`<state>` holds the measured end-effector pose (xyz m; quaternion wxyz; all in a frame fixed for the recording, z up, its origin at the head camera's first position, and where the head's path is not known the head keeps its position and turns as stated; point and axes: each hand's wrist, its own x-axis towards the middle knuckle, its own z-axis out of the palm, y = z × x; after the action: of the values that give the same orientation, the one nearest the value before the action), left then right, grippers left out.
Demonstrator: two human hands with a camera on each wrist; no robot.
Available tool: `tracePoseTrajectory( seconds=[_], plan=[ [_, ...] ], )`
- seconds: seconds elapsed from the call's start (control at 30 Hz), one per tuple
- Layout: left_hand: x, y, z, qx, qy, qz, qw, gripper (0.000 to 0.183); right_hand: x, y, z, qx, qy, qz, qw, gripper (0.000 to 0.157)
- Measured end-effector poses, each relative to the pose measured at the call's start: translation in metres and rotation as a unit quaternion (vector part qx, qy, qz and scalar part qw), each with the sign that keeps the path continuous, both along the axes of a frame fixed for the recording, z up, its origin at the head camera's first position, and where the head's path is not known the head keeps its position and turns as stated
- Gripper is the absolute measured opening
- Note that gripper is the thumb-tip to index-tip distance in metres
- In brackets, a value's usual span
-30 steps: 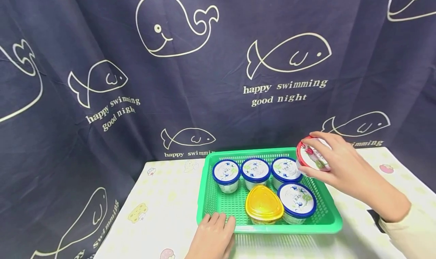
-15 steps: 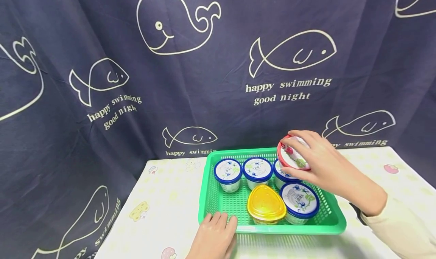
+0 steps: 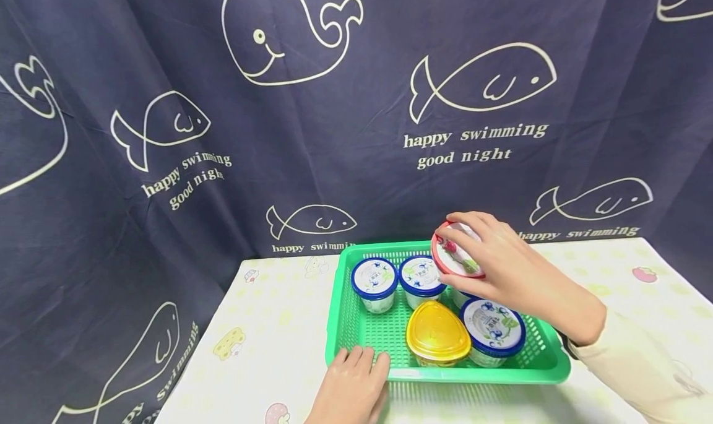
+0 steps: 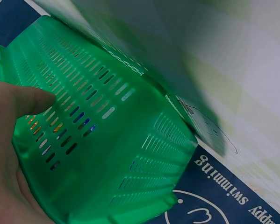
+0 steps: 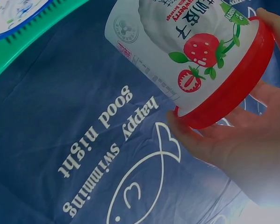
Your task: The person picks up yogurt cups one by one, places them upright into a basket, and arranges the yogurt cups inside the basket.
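Observation:
My right hand [image 3: 501,263] grips a tub with a red-rimmed lid [image 3: 458,264] by that lid, above the back of a green basket [image 3: 468,375]. In the right wrist view, the white tub [image 5: 196,60] has strawberries printed on it and is tilted. My left hand [image 3: 353,384] holds the basket's front rim near its left corner, fingers over the edge; in the left wrist view the thumb presses the outside wall. Inside the basket stand blue-lidded tubs [image 3: 374,277], one partly hidden under my right hand, and a yellow-lidded container [image 3: 440,336] near the front.
The basket stands on a table with a pale patterned cloth [image 3: 278,337]. Behind it hangs a dark blue curtain [image 3: 334,151] with white whale and fish drawings. Bare basket floor [image 3: 379,334] shows at the front left, beside the yellow-lidded container.
My right hand has carried the red-lidded tub leftward, from the basket's right back corner to above the back row. The left hand keeps its hold on the rim.

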<state>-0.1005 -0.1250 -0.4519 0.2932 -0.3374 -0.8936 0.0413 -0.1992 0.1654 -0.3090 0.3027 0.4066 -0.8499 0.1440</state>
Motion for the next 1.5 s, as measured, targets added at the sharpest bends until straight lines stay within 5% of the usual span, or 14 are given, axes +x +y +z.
tracePoseTrajectory(
  seconds=[0.73, 0.97, 1.5],
  plan=[
    [-0.002, -0.002, -0.002, 0.005, 0.037, -0.013, 0.9992, 0.014, 0.007, -0.06, 0.0, 0.051, -0.028, 0.067, 0.996, 0.062],
    [-0.001, -0.001, -0.001, 0.007, 0.02, -0.011, 0.9997, 0.019, 0.007, -0.083, -0.007, 0.082, -0.026, 0.092, 0.992, 0.072],
    [0.001, -0.002, 0.002, -0.01, 0.009, -0.004, 0.9999, 0.023, 0.009, -0.114, -0.018, 0.161, -0.112, 0.095, 0.976, 0.077]
  ],
)
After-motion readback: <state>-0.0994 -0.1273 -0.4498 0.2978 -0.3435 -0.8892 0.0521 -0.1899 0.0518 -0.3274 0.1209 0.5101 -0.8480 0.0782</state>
